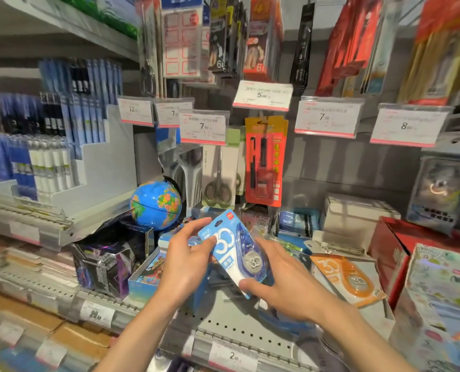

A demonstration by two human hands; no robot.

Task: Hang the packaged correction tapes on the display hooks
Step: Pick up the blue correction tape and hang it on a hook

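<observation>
— Grip, first. What did you have in hand?

— Blue correction tape pack [233, 251], held between both hands above the perforated shelf [239, 326]. My left hand [184, 261] clamped its upper left edge, thumb on the face of the card, fingers behind. My right hand [282, 285] clamped the lower end, thumb pressed across the bottom corner, fingers wrapped behind and out of sight.

— How did the pack sit?

— Tilted, hang-hole end up and away from me, leaning left. The dispenser in its blister showed on the side toward my right hand.

— Any other packs?

— One orange correction tape pack [348, 277] lay flat on the shelf just right of my right hand, not touched. Something blue lay under my right wrist, mostly hidden; could not tell what it was.

— And beyond the grip?

— Straight ahead and above, a boxed pair of scissors [219, 181] and a red-orange carded pen set [266, 162] hung on the back wall. Price tags [202, 126] stood out in a row over them. Right of the pen set the back panel [344, 162] was bare under the tags; the hooks themselves I could not make out.

— Left of the grip?

— A small globe [156, 204] stood up and to the left of my left hand, atop a dark glossy box [108, 261]. Farther left, racks of pens [49, 146], blurred.

— Right of it?

— A red box [392, 253] and a pale printed carton [443, 299], near, past the orange pack.
</observation>
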